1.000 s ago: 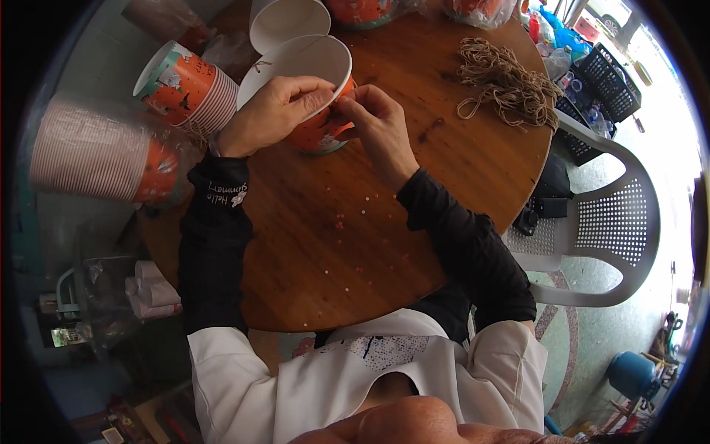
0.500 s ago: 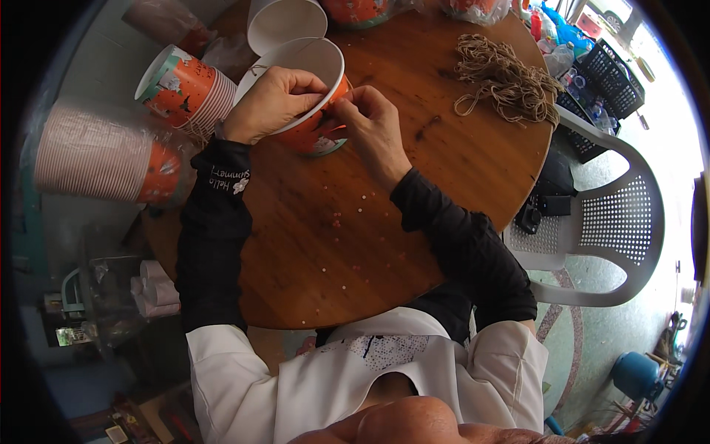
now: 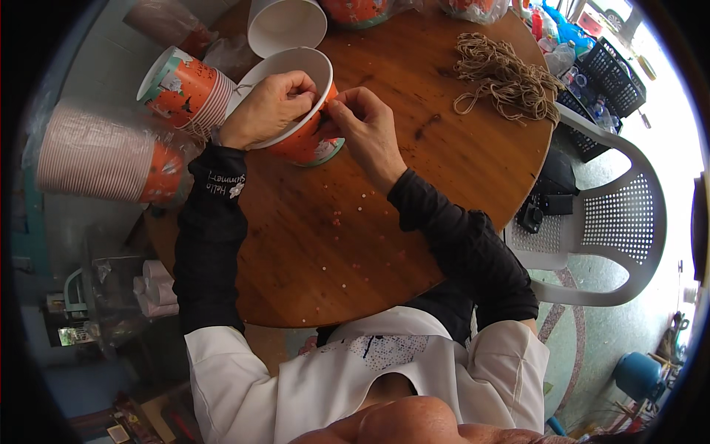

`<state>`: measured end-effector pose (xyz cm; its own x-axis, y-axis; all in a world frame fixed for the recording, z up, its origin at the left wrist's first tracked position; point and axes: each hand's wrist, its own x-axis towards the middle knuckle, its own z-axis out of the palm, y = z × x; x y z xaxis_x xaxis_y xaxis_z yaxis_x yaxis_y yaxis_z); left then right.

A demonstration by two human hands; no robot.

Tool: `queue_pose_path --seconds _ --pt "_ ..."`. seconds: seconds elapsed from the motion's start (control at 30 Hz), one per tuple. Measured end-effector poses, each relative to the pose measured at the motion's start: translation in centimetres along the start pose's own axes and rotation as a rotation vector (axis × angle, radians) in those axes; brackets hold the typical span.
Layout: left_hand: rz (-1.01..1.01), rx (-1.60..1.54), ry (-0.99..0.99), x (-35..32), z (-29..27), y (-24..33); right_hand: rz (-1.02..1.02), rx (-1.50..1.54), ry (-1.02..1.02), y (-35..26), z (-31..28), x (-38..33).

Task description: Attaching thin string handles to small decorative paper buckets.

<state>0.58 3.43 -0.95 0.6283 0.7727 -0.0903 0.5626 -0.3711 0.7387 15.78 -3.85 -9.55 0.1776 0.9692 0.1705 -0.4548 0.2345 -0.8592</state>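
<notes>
An orange paper bucket (image 3: 299, 146) with a white inside and a green band at its base tilts on the round wooden table. My left hand (image 3: 262, 111) reaches over its rim, the fingers curled closed against the inner wall; what they pinch is hidden. Outside the same wall, my right hand (image 3: 364, 122) has thumb and forefinger pinched together close to the orange surface. Whatever lies between those fingertips is too small to make out. A thin cord end (image 3: 243, 86) sticks up at the rim beside my left wrist.
Left of the bucket lie a stack of printed paper buckets (image 3: 181, 92) and a longer wrapped stack (image 3: 96, 159). Behind it is a white bucket (image 3: 287, 29). A heap of tan cord (image 3: 503, 78) rests at the table's far right, near a plastic chair (image 3: 617, 214).
The bucket has shifted slightly left and nearer to me. Both hands have moved a little with it, the right one leftward, still pinched at the wall.
</notes>
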Motion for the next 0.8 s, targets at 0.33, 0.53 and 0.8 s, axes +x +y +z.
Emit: queue_pose_path --seconds 0.33,0.53,0.8 --pt "0.047 -0.082 0.002 -0.4 0.5 0.1 -0.003 -0.064 -0.067 -0.1 -0.2 0.0" --pt "0.081 0.133 0.071 -1.1 1.1 1.4 -0.571 -0.928 -0.026 -2.1 -3.9 2.0" --pt "0.256 0.264 0.031 -4.2 2.2 2.4 -0.899 -0.827 -0.273 -3.9 -1.2 0.8"
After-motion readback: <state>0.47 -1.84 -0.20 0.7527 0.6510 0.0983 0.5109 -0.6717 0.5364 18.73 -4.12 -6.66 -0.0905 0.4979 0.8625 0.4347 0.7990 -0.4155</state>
